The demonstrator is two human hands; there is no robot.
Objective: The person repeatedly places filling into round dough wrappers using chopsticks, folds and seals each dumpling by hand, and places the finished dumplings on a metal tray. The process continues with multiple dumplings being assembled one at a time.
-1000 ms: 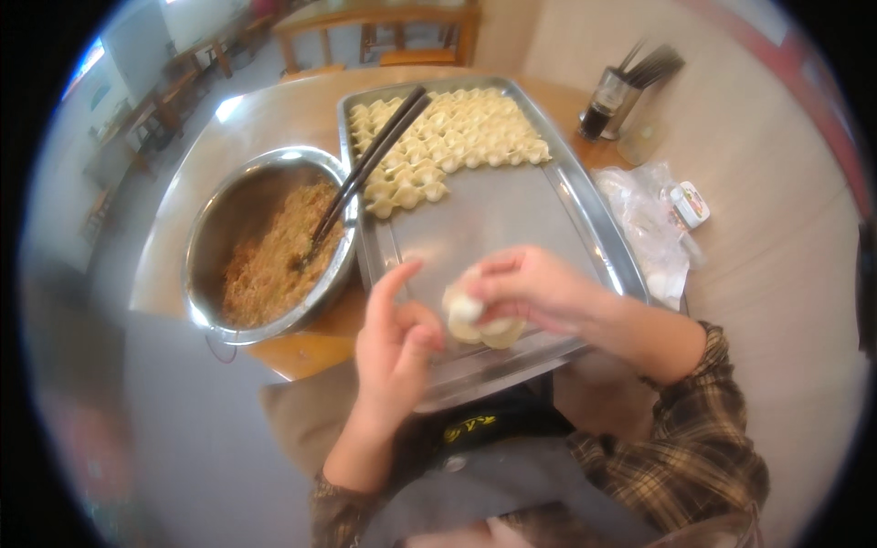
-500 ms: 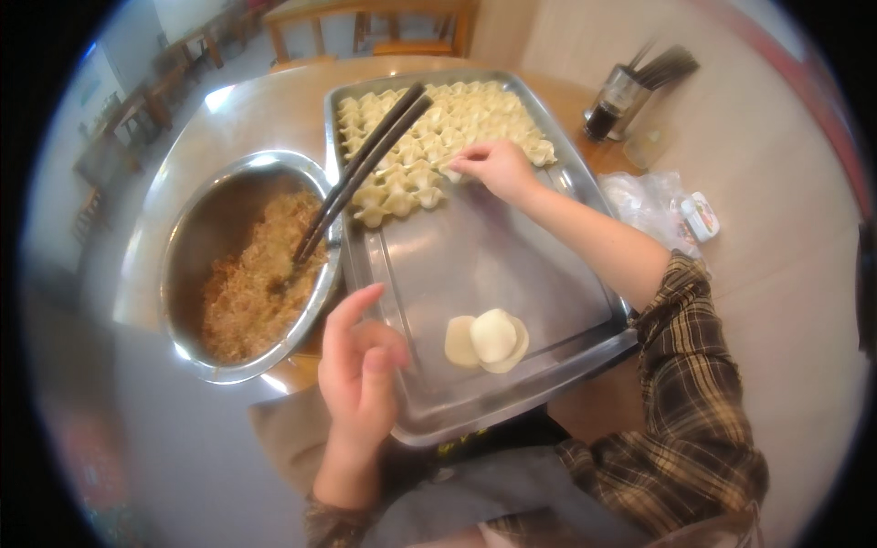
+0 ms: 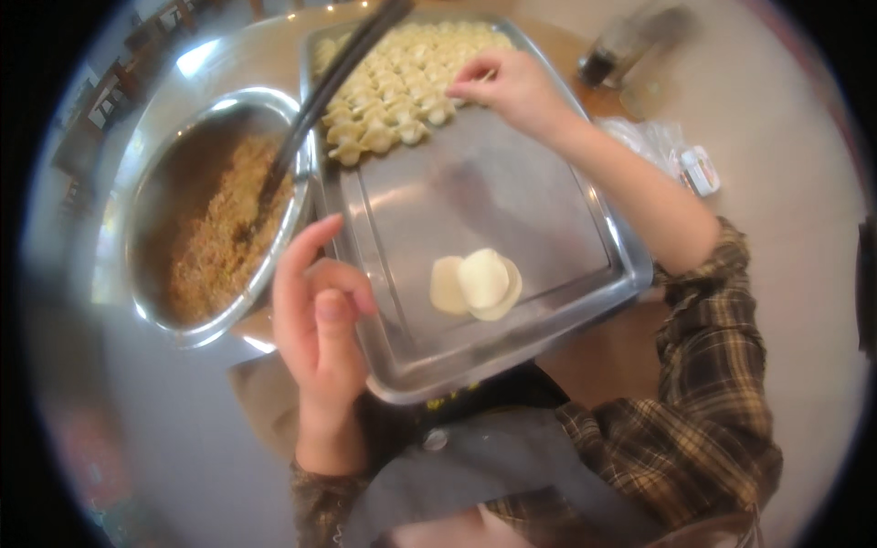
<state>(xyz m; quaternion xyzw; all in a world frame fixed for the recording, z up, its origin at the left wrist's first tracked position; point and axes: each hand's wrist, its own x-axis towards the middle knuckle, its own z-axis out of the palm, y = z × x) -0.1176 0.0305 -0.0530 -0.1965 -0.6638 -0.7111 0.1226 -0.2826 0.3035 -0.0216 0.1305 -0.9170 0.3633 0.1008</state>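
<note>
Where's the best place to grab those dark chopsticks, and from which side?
Probably take the chopsticks by their upper shafts, from above and slightly right: they slant away and rightward past the metal bowl's rim, while their lower ends are in the filling.

Pale yellow colours the dumplings [image 3: 388, 96] at twelve o'clock; the tray [image 3: 402, 228] beneath is silvery grey. Near the centre, the wrappers [image 3: 482, 279] range from creamy white to beige. Towards ten, the bowl [image 3: 157, 215] is shiny silver, its filling [image 3: 215, 242] mottled orange-brown. The chopsticks [image 3: 331, 84] at eleven look near-black. At four, the sleeve [image 3: 708, 365] shows brown-and-tan plaid; at six, the apron [image 3: 484, 466] is plain grey.
</note>
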